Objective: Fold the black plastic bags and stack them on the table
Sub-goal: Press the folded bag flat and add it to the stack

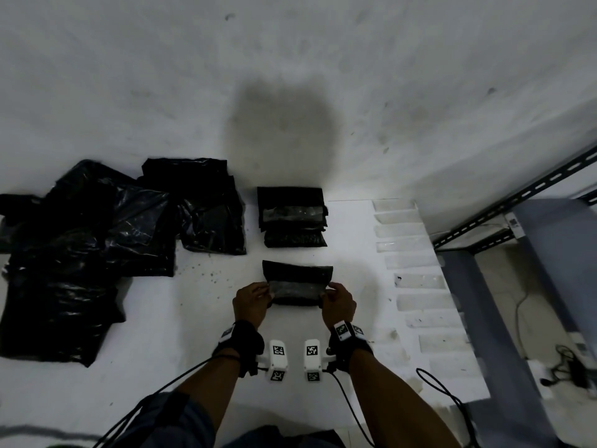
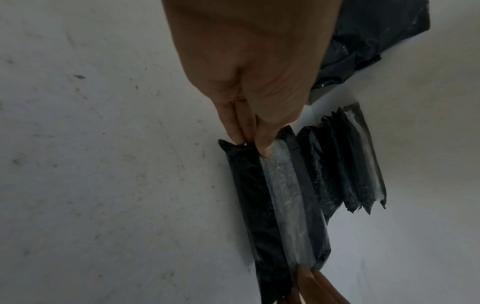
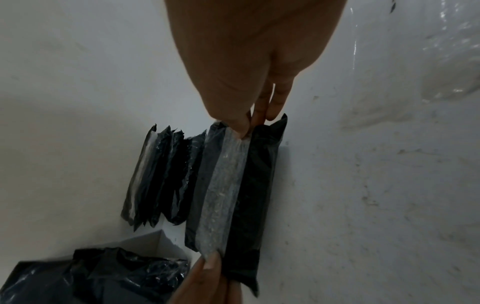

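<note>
A folded black plastic bag with a grey strip lies on the white table in front of me. My left hand pinches its left end and my right hand pinches its right end. In the left wrist view the thumb and fingers clamp the bag at its near end. The right wrist view shows my fingertips pinching the bag the same way. A stack of folded bags sits just beyond it.
A heap of unfolded black bags covers the table's left side. Clear tape strips line the right edge, where the table ends. A metal shelf frame and cables lie to the right, below table level. The wall rises behind.
</note>
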